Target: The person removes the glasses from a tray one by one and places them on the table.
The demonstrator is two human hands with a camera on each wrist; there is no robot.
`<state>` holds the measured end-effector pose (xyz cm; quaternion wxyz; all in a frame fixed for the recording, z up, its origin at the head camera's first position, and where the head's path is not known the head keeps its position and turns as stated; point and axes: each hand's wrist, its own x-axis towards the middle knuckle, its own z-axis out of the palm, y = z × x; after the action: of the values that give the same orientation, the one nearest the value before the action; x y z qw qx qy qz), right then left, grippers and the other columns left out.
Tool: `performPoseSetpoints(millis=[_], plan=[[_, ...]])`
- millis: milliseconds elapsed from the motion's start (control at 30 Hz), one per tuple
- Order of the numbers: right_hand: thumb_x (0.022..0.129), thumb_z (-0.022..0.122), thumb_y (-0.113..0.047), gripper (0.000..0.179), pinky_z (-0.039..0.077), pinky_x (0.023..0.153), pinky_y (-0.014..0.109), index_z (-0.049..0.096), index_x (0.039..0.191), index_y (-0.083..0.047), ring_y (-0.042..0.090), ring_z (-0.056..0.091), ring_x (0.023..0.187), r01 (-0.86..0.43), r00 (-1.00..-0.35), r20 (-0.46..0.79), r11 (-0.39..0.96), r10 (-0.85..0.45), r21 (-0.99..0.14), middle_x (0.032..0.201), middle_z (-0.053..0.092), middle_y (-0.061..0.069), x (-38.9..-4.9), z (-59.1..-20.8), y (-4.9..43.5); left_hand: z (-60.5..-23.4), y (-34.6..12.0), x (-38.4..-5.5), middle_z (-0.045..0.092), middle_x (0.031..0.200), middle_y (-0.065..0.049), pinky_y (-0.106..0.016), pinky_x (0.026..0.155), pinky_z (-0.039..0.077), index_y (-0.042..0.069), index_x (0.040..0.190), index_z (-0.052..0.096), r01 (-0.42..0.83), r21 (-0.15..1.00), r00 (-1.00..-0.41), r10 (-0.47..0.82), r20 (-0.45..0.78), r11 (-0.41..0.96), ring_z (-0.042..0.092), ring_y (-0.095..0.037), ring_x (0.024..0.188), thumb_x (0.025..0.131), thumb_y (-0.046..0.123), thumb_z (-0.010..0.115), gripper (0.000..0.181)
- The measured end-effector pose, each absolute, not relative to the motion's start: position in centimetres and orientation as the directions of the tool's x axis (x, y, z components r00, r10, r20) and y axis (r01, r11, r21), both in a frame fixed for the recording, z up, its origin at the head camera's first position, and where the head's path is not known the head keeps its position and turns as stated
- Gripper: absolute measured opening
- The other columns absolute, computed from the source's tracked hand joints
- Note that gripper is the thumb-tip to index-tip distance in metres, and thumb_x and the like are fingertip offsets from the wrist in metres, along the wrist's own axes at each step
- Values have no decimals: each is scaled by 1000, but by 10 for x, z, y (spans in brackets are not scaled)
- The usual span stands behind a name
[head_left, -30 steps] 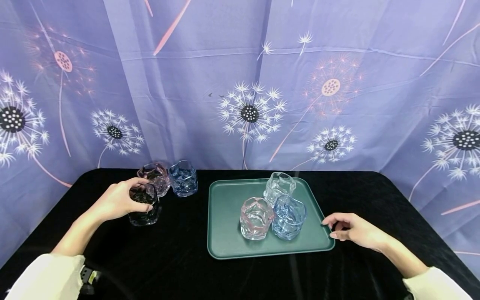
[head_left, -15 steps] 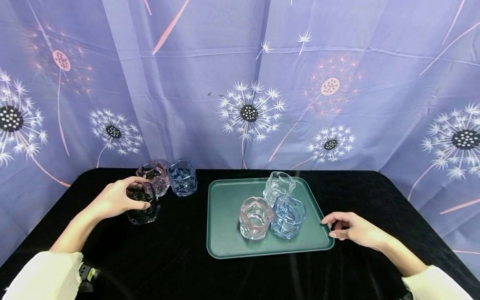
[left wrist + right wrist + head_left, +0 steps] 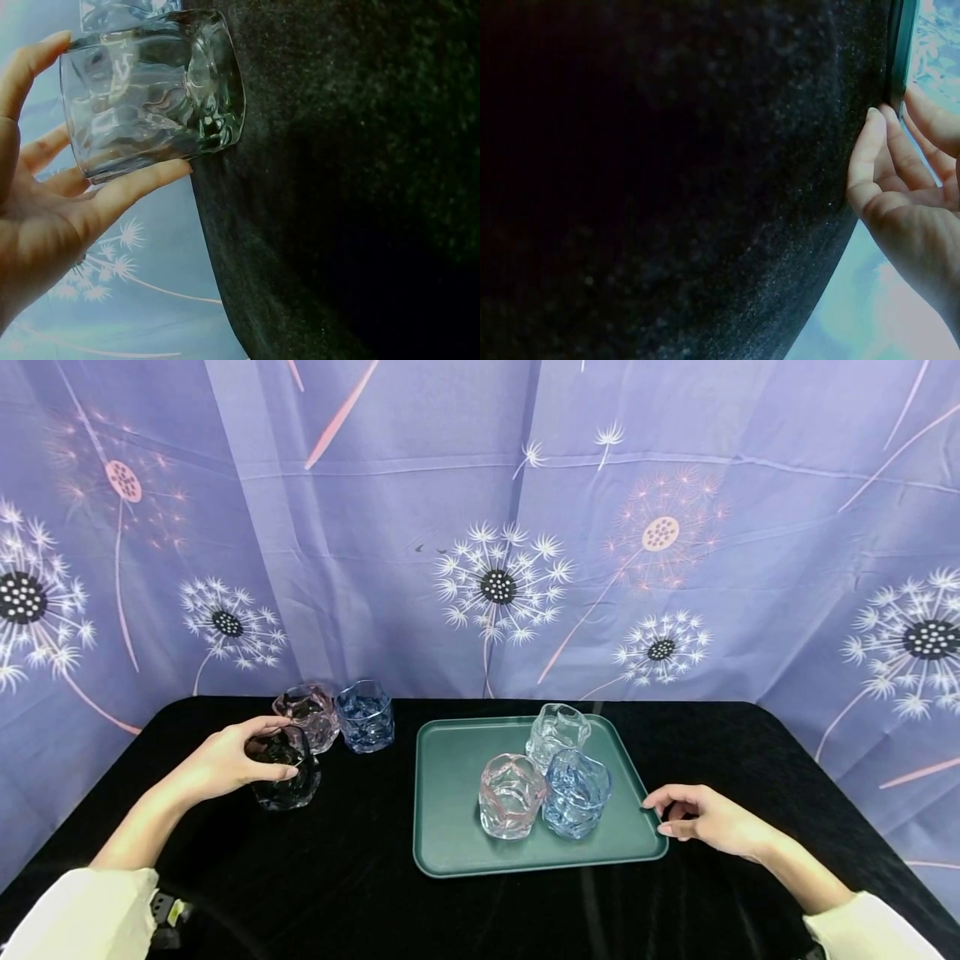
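My left hand (image 3: 221, 760) is spread loosely around a clear, dark-looking glass tumbler (image 3: 287, 787) standing on the black tabletop. In the left wrist view, one fingertip meets the rim of this tumbler (image 3: 150, 90) and another finger lies along its side. Just behind stand a pinkish tumbler (image 3: 318, 718) and a blue tumbler (image 3: 367, 718). Over at the right, my right hand (image 3: 708, 818) holds the edge of a green tray (image 3: 450, 810) with its fingertips. The tray bears a pink tumbler (image 3: 510, 802), a blue tumbler (image 3: 576, 797) and a clear tumbler (image 3: 555, 735).
Black cloth covers the table (image 3: 360, 877). A purple curtain (image 3: 390, 552) with dandelion prints hangs right behind its far edge. The three tumblers on the tray crowd together on its right half.
My left hand has drawn slightly back to the left, its fingers loosening around the clear tumbler, which stays in place. The right hand and tray look unchanged.
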<state>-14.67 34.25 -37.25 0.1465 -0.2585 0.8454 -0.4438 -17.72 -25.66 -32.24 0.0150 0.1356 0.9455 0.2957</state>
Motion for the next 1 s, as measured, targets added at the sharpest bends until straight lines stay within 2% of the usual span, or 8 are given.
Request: performPoseSetpoints(millis=[300, 567, 1000], plan=[[83, 62, -1, 28, 45, 52, 28, 55, 108, 9, 7, 50, 63, -297, -827, -29, 480, -561, -825, 79, 55, 6, -146, -372, 343, -322, -259, -177, 51, 120, -29, -50, 81, 43, 0, 129, 45, 247, 584, -963, 261, 60, 774, 54, -39, 102, 74, 35, 75, 72], [83, 62, -1, 28, 45, 52, 28, 55, 108, 9, 7, 50, 63, -304, -825, -21, 475, -565, -826, 78, 54, 5, -146, -372, 343, -314, -261, -175, 51, 118, -30, -50, 80, 44, -4, 128, 47, 242, 563, -967, 246, 70, 790, 53, -43, 103, 74, 35, 75, 72], [83, 61, 0, 28, 44, 52, 28, 54, 109, 9, 7, 50, 62, -289, -828, -34, 477, -560, -830, 77, 54, 5, -146, -371, 342, -291, -257, -163, 49, 125, -26, -52, 78, 45, -2, 128, 46, 240, 555, -971, 196, 138, 797, 50, -43, 107, 74, 36, 75, 72]])
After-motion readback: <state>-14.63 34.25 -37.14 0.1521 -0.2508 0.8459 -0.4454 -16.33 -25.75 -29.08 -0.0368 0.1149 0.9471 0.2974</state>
